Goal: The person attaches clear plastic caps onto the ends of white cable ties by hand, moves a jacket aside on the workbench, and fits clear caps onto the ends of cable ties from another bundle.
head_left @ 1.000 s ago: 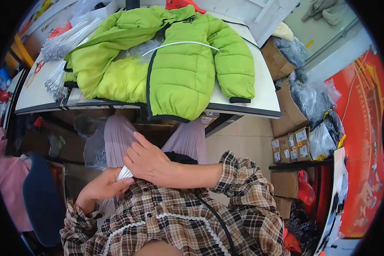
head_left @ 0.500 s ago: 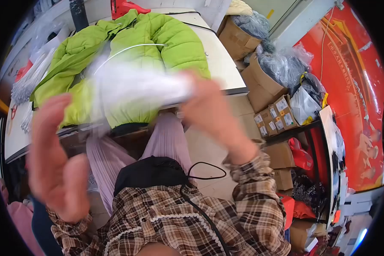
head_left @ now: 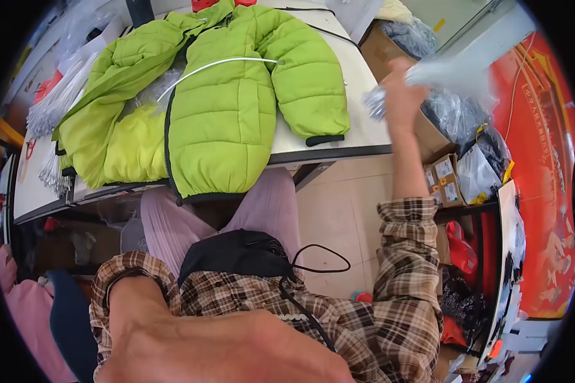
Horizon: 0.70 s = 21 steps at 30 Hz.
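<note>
My right hand [head_left: 402,96] is raised at the right, beyond the table's side edge, closed around a crumpled clear plastic bag [head_left: 457,76]. The bag streams out to the right, blurred, and a bunched end pokes out left of the fist. Low in front of my chest is my left hand [head_left: 230,348], its back toward me; its fingers are hidden at the bottom edge. A lime green padded jacket [head_left: 227,121] with black trim lies on the table, its front partly spread. Across it curves a thin white strip [head_left: 223,62].
Bundled white strips [head_left: 57,96] and red-handled scissors [head_left: 30,149] lie on the white table [head_left: 364,131] at left. Cardboard boxes [head_left: 447,182] and plastic-wrapped goods [head_left: 457,118] stand at right. Something red [head_left: 204,5] sits at the table's back.
My right hand has swung up and right with the plastic bag, away from over the jacket. My left hand has dropped from the left side to in front of my chest.
</note>
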Motion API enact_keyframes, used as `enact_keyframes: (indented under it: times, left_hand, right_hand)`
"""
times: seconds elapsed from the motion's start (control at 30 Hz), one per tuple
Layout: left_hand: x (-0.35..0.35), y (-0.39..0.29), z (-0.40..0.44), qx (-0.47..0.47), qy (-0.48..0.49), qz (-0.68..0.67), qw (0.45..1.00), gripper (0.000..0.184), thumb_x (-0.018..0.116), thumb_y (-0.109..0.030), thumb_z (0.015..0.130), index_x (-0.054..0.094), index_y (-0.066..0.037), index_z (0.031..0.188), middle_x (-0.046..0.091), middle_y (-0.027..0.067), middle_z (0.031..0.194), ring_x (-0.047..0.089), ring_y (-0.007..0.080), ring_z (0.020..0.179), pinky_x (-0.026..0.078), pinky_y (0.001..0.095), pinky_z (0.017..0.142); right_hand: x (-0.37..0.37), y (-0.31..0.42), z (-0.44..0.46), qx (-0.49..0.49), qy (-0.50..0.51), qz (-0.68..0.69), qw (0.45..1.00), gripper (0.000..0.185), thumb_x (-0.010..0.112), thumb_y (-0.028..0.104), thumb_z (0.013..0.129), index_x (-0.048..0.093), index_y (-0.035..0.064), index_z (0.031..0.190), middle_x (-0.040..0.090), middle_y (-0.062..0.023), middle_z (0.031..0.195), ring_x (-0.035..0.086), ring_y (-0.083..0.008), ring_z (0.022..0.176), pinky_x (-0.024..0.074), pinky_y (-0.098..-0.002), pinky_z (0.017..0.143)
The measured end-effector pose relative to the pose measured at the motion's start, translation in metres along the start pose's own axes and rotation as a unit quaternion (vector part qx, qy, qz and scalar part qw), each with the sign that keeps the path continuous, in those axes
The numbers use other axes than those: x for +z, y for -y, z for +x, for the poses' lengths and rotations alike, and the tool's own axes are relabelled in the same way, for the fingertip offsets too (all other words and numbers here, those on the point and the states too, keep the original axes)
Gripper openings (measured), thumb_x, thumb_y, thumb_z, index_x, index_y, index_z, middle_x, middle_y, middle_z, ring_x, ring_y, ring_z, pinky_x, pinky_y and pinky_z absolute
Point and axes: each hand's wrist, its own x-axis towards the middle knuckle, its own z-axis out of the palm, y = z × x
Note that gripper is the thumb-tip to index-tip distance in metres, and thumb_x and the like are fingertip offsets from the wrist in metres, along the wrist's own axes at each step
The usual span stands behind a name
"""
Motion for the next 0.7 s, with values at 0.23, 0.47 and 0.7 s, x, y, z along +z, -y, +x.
enact_keyframes:
  times: [0.23,0.47,0.7]
  left_hand:
    - [-0.033,0.052,0.053,0.002,0.207,0.379,0.902,0.023,0.062,-0.004,0.076,0.058,-0.007,0.099,0.056,0.0140,0.109,0.053,0.0249,0.093,0.045,0.0350,0.079]
    - [-0.079,0.184,0.073,-0.001,0.344,0.715,0.609,0.027,0.058,-0.007,0.077,0.055,-0.005,0.104,0.052,0.0110,0.114,0.046,0.0252,0.108,0.032,0.0508,0.096]
    - [-0.104,0.162,0.068,0.016,0.280,0.785,0.553,0.019,0.057,-0.007,0.074,0.054,-0.008,0.093,0.051,0.0081,0.099,0.047,0.0238,0.101,0.031,0.0509,0.096]
  right_hand:
    - [0.002,-0.030,0.033,0.225,0.121,0.054,0.965,0.018,0.058,0.017,0.083,0.064,-0.0008,0.083,0.051,-0.0032,0.055,0.046,-0.0137,0.047,0.0414,-0.0251,0.051]
    - [0.030,-0.042,0.087,0.278,0.285,0.020,0.917,0.021,0.062,0.021,0.080,0.064,-0.0001,0.084,0.051,-0.0032,0.055,0.046,-0.0138,0.048,0.0411,-0.0246,0.051]
    - [0.086,-0.046,0.091,0.210,0.404,-0.150,0.878,0.026,0.065,0.024,0.076,0.066,-0.0019,0.076,0.057,-0.0075,0.060,0.049,-0.0191,0.052,0.0445,-0.0278,0.054]
